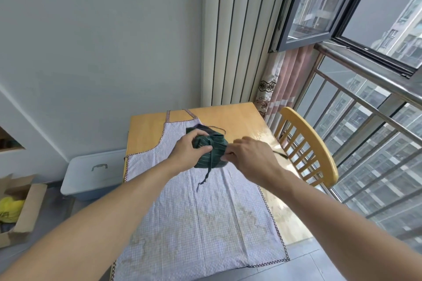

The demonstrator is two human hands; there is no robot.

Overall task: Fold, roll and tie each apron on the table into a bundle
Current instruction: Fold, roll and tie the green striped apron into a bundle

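Green apron bundle [210, 151] | left hand [188, 151] grips it | right hand [249, 157] pinches tie [206, 172]

right: chair [312, 143] just beside table [146, 130] | left table edge: open | far: wall [91, 52]

Rolled bundle [209, 151] on flat apron [201, 217], on table [146, 130]; chair [308, 143] right.
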